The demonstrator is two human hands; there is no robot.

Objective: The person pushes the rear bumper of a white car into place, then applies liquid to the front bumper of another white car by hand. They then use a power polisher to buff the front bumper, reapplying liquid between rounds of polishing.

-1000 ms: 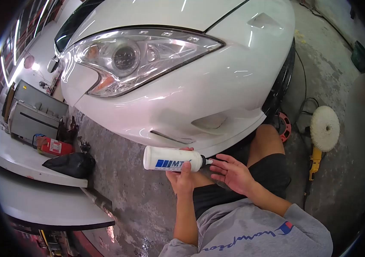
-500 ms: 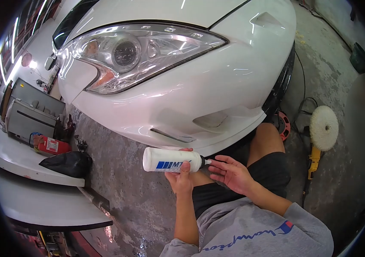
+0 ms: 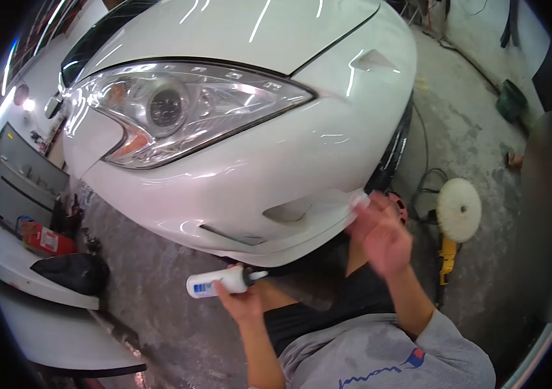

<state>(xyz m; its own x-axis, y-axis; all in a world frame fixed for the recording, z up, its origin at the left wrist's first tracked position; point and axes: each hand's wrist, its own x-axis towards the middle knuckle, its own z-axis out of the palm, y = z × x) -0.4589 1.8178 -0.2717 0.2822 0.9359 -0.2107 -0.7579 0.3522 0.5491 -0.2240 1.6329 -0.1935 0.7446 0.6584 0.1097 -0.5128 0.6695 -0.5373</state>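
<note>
My left hand (image 3: 240,298) is wrapped round a white squeeze bottle (image 3: 206,285) with blue print. It lies on its side over my lap, its dark cap and pale nozzle (image 3: 258,275) pointing right, uncapped at the tip. My right hand (image 3: 385,240) is raised at the lower corner of a white car bumper (image 3: 224,181). Motion smears its fingers, with a whitish patch at the fingertips right at the bumper's edge. Above them is the car's clear headlight (image 3: 165,107).
To my right on the concrete floor lies a yellow polisher (image 3: 446,259) with a round white pad (image 3: 459,209) and a cable. A green bucket (image 3: 511,102) stands by the wall. At left are a red container (image 3: 49,240), a black bag (image 3: 71,272) and white panels (image 3: 62,327).
My right hand has left the bottle's nozzle and moved up and right to the bumper's corner. The left hand keeps the bottle, now lower and further left in view.
</note>
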